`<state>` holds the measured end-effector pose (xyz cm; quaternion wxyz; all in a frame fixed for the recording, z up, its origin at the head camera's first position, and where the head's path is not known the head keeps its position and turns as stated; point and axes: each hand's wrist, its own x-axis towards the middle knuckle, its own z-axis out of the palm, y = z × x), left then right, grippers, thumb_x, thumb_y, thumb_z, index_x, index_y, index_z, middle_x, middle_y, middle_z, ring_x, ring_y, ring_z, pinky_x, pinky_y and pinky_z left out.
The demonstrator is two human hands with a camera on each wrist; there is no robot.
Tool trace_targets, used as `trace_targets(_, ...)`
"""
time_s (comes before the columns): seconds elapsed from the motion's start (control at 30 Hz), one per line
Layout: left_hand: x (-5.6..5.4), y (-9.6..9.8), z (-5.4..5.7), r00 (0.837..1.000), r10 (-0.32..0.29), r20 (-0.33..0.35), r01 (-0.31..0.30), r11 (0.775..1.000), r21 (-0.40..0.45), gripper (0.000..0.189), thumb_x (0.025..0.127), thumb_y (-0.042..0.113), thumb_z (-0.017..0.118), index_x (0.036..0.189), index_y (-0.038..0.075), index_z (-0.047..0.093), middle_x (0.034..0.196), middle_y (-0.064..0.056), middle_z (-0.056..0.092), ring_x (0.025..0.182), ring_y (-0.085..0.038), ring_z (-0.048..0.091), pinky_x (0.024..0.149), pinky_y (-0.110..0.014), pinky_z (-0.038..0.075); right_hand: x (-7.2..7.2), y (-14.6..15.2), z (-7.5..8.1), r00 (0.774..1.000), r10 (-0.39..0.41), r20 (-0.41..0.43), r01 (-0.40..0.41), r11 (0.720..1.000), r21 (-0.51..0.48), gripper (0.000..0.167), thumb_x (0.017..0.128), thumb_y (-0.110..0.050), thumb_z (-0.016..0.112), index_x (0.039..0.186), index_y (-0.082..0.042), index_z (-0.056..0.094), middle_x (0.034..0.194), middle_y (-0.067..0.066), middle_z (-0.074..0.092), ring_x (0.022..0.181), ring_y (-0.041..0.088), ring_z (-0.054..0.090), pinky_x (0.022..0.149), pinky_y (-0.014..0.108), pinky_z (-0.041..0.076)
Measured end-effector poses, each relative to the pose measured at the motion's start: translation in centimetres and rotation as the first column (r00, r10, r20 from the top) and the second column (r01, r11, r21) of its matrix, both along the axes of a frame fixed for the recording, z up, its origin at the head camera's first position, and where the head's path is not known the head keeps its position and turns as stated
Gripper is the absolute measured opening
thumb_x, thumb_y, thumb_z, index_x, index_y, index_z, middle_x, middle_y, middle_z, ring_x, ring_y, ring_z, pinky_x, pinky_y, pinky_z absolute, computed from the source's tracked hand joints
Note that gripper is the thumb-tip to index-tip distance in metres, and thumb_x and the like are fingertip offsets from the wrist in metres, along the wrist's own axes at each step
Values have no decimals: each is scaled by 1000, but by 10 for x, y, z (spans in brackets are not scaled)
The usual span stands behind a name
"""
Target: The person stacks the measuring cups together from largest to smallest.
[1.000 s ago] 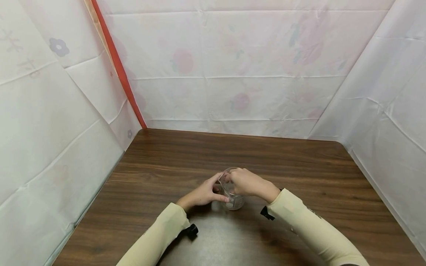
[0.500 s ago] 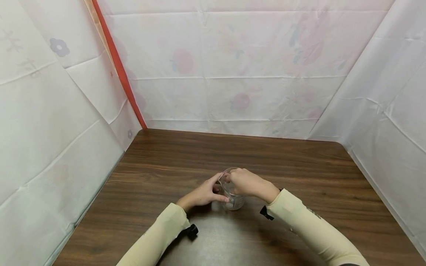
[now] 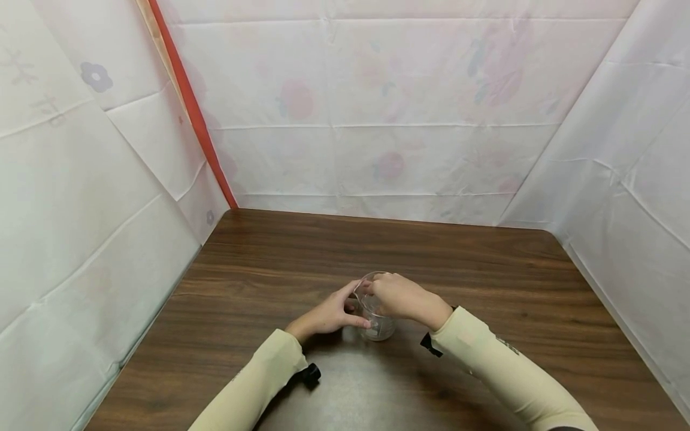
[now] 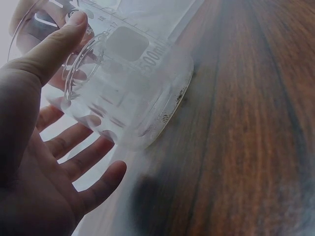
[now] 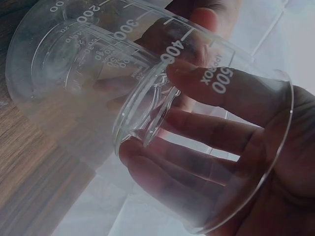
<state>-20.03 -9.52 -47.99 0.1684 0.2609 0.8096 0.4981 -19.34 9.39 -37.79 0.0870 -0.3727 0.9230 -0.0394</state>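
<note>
A clear beaker (image 3: 379, 330) with white markings stands on the brown wooden table (image 3: 269, 257), near its middle. My left hand (image 3: 329, 314) grips it from the left, the thumb on the near side and the fingers spread along the far side. From the right, my right hand (image 3: 404, 298) reaches down through the mouth. In the right wrist view, a smaller clear beaker (image 5: 123, 105) sits nested inside the large one, with rims close together. The right thumb and fingers pinch it at the rim, seen through the large beaker's wall.
White sheets with faded prints (image 3: 377, 108) hang behind the table and along both sides. A red strip (image 3: 194, 108) runs down the back left corner. Small black devices (image 3: 309, 374) are strapped at both wrists, beside the pale yellow sleeves (image 3: 259, 377).
</note>
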Motion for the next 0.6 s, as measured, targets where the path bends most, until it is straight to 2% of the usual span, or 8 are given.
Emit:
trace_targets(0.23, -1, 1, 1, 1000, -11, -21, 11, 1000, 16, 92, 83, 35, 78, 155, 17, 24, 155, -4, 36, 128, -28, 52, 101, -45, 48, 1, 0, 0, 1000, 6, -14, -6, 1000, 4, 31, 83, -11, 75, 113, -6, 72, 122, 13, 67, 113, 29, 63, 97, 43, 51)
trace_targets(0.4, -2, 2, 0, 999, -19, -28, 20, 999, 34, 85, 84, 26, 78, 153, 18, 29, 154, -1, 37, 134, -24, 45, 101, -46, 47, 2, 0, 1, 1000, -23, 9, 22, 1000, 16, 30, 84, -11, 74, 114, -6, 72, 127, 13, 65, 119, 30, 60, 101, 46, 47)
trace_targets(0.6, 0, 5, 4, 999, -21, -34, 23, 999, 48, 83, 84, 16, 77, 152, 9, 30, 155, -8, 37, 137, -29, 40, 102, -51, 46, 2, -2, 2, 999, -48, 21, 47, 998, 43, 28, 84, -13, 75, 111, -5, 73, 127, 12, 65, 119, 29, 59, 102, 45, 47)
